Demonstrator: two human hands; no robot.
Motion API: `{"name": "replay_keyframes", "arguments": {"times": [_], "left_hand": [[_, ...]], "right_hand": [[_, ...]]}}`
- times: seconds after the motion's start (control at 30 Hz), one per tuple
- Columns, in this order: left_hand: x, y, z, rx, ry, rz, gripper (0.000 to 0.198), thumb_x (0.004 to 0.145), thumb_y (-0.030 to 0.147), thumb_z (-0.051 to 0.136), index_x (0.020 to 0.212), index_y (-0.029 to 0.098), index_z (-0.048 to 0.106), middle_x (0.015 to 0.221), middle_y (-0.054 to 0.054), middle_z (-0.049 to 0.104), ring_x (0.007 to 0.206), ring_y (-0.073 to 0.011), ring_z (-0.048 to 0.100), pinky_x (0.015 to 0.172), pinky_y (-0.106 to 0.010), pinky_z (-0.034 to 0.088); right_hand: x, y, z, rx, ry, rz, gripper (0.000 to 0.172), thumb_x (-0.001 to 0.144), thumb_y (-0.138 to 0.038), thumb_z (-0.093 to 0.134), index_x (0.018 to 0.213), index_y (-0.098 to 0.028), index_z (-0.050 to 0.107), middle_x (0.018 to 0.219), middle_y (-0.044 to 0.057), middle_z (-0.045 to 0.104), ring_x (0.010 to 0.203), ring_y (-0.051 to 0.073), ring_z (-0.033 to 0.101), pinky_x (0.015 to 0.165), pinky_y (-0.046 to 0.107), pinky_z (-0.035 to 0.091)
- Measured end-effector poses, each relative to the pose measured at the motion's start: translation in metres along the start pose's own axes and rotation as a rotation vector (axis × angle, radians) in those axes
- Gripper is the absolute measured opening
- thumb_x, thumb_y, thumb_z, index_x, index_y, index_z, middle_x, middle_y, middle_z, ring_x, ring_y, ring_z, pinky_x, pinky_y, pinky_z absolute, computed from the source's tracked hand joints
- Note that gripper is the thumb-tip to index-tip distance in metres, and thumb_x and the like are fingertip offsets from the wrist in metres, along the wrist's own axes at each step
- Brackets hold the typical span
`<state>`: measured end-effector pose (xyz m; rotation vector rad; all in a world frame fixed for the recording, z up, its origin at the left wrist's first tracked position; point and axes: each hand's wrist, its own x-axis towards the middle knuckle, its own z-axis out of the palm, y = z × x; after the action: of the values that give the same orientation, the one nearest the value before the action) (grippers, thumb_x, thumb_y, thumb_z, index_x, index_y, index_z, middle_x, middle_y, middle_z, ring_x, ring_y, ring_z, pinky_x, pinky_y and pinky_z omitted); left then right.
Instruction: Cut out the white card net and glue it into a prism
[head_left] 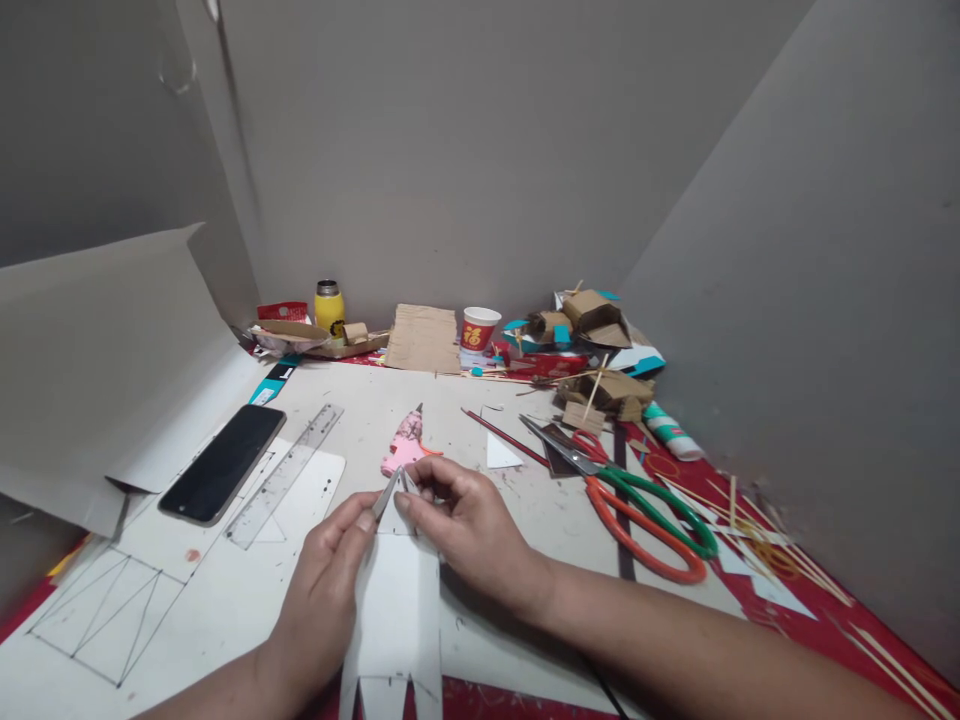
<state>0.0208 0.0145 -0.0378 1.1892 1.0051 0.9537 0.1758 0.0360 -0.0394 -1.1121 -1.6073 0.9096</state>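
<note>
A cut and folded piece of white card is held upright-to-tilted in front of me, with pencil or pen lines and pointed flaps at both ends. My left hand is closed on the left edge of its far flaps, thumb on top. My right hand pinches the right side of the same far flaps, near their tips. Just beyond my fingertips lies a pink glue gun, its nozzle pointing away. The undersides of the flaps are hidden by my fingers.
Left are a phone and a clear ruler. Right lie large scissors, a red pencil and thin sticks. Along the back stand a yellow bottle, a paper cup and cardboard models.
</note>
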Motion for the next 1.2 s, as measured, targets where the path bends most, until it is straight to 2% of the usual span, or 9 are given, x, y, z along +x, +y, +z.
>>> {"name": "replay_keyframes", "arguments": {"times": [0.13, 0.27, 0.47, 0.67, 0.9, 1.2], "left_hand": [[0.0003, -0.0016, 0.0002, -0.022, -0.021, 0.002, 0.029, 0.091, 0.035, 0.047, 0.112, 0.022, 0.062, 0.107, -0.004, 0.068, 0.093, -0.0211, 0.061, 0.077, -0.027, 0.048], [0.0016, -0.0027, 0.0004, 0.07, -0.013, 0.083, 0.026, 0.088, 0.034, 0.054, 0.11, 0.022, 0.063, 0.105, -0.002, 0.068, 0.091, -0.0186, 0.061, 0.081, -0.026, 0.046], [0.0037, -0.0062, -0.0018, 0.146, 0.014, 0.106, 0.025, 0.088, 0.033, 0.053, 0.106, 0.021, 0.065, 0.098, -0.002, 0.07, 0.086, -0.0191, 0.061, 0.078, -0.028, 0.047], [0.0036, -0.0038, -0.0041, 0.126, -0.014, 0.059, 0.024, 0.089, 0.035, 0.052, 0.102, 0.021, 0.066, 0.091, -0.001, 0.07, 0.079, -0.0169, 0.059, 0.073, -0.026, 0.046], [0.004, -0.0003, -0.0042, 0.125, -0.054, 0.042, 0.02, 0.088, 0.031, 0.052, 0.1, 0.021, 0.064, 0.088, -0.001, 0.067, 0.072, -0.0155, 0.055, 0.064, -0.023, 0.044], [0.0036, 0.0009, -0.0061, 0.11, -0.086, 0.022, 0.019, 0.089, 0.033, 0.051, 0.098, 0.02, 0.063, 0.081, 0.0, 0.062, 0.07, -0.0147, 0.051, 0.064, -0.024, 0.043]], "right_hand": [[-0.001, 0.0031, 0.0001, -0.021, 0.016, -0.059, 0.006, 0.079, -0.015, 0.057, 0.081, -0.018, 0.062, 0.071, 0.0, 0.059, 0.063, 0.013, 0.051, 0.059, 0.025, 0.043], [-0.0011, 0.0044, 0.0003, -0.084, 0.005, -0.111, 0.009, 0.082, -0.016, 0.057, 0.076, -0.019, 0.064, 0.072, 0.001, 0.06, 0.068, 0.015, 0.053, 0.063, 0.027, 0.044], [-0.0004, 0.0017, -0.0008, -0.112, -0.056, -0.153, 0.019, 0.085, -0.017, 0.054, 0.068, -0.019, 0.061, 0.066, 0.0, 0.053, 0.065, 0.014, 0.051, 0.06, 0.027, 0.042], [-0.0001, 0.0048, 0.0003, -0.049, -0.082, -0.14, 0.019, 0.087, -0.019, 0.053, 0.072, -0.018, 0.066, 0.068, 0.001, 0.057, 0.068, 0.015, 0.053, 0.063, 0.029, 0.044], [-0.001, 0.0057, 0.0007, -0.021, -0.052, -0.128, 0.016, 0.085, -0.019, 0.056, 0.074, -0.019, 0.068, 0.071, 0.002, 0.061, 0.07, 0.016, 0.055, 0.065, 0.029, 0.045], [-0.0012, 0.0047, 0.0027, 0.083, -0.023, -0.086, 0.014, 0.083, -0.017, 0.059, 0.077, -0.019, 0.071, 0.069, 0.001, 0.061, 0.065, 0.014, 0.054, 0.059, 0.026, 0.043]]}}
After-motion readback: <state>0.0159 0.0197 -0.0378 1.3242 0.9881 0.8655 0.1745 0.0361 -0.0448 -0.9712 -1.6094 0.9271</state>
